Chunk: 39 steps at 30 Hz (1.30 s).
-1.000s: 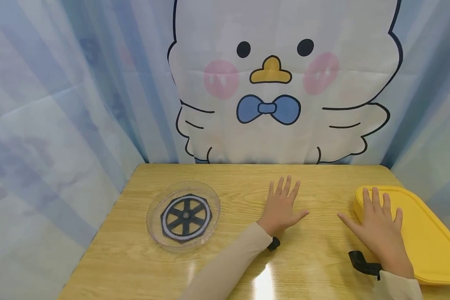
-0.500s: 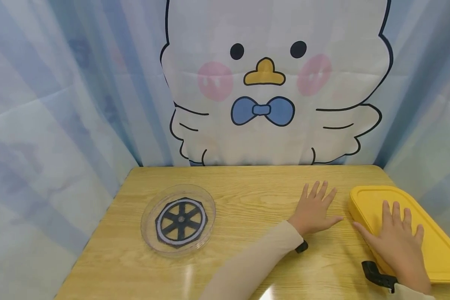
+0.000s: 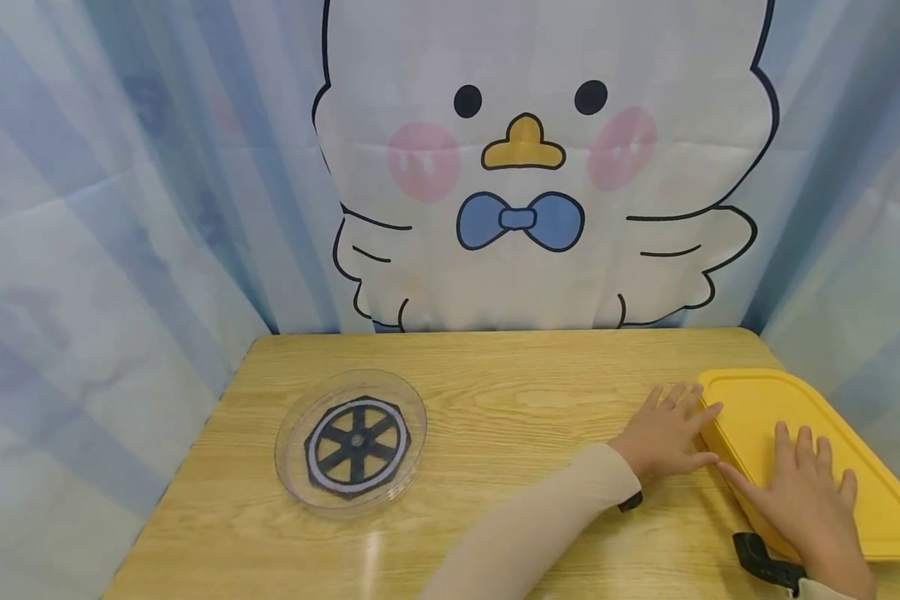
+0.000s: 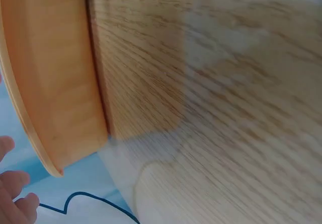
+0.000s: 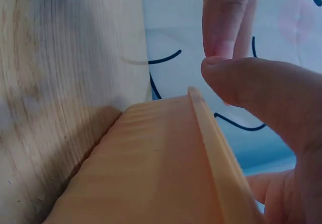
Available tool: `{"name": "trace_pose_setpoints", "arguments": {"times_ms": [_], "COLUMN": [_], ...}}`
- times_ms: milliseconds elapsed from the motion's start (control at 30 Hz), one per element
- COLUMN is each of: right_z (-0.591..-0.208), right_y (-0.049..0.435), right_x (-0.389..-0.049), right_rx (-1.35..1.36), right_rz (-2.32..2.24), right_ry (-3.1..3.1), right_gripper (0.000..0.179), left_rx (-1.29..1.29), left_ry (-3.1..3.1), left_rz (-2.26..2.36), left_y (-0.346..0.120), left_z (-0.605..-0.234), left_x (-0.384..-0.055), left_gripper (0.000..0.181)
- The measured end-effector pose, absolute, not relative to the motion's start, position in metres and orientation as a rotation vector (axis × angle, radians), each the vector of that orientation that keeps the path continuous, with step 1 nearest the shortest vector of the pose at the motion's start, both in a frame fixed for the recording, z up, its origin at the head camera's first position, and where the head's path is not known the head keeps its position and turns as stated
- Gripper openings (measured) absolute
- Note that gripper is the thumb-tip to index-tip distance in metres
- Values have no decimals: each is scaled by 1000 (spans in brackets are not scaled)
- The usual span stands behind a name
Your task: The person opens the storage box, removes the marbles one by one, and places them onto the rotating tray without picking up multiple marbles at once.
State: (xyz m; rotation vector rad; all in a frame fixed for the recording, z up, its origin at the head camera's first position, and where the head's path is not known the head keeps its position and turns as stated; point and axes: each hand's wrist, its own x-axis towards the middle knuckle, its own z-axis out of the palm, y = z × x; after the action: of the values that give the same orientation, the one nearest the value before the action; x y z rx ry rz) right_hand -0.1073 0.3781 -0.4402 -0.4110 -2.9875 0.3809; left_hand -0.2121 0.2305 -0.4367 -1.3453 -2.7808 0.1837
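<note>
At the right of the table stands a yellow box with a flat top (image 3: 761,404), its side wall (image 4: 55,73) rising from the wood in the left wrist view. My left hand (image 3: 663,437) is at the box's left edge, fingers spread, overlapping that edge in the head view. Over the near part of the top is my right hand (image 3: 813,504), fingers apart and extended. The two thumbs come close together in the head view. In the right wrist view, the right thumb (image 5: 236,80) lies above the box's rim (image 5: 211,138). Neither hand grips anything.
On the left of the wooden table (image 3: 510,400) sits a clear round dish (image 3: 288,429) with a black, six-spoked wheel-like piece (image 3: 357,442) carrying a pale ring. A curtain (image 3: 525,275) with a cartoon bird hangs along the table's back edge. Black wrist cameras are strapped to both wrists.
My left hand has moved right across the table to the yellow box's edge. My right hand has shifted right and nearer, over the box top. The head view has turned slightly right.
</note>
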Motion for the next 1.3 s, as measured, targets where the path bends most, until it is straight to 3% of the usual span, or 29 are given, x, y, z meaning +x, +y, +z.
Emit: {"name": "trace_pose_setpoints", "arguments": {"times_ms": [500,1300], "right_z": [-444,-441], "right_y": [392,365], "right_x": [-110,-118], "right_rx": [-375,-278], "right_rz": [480,451], "right_ry": [-3149,-3115], "right_gripper": [109,104], "left_rx": [-1480,-1473], "left_ry": [-2765,-2719], "left_rz": [277,89], "left_y": [250,222], "left_z": [-437,-440], "left_x": [-203,-211], "left_gripper": [54,53]}}
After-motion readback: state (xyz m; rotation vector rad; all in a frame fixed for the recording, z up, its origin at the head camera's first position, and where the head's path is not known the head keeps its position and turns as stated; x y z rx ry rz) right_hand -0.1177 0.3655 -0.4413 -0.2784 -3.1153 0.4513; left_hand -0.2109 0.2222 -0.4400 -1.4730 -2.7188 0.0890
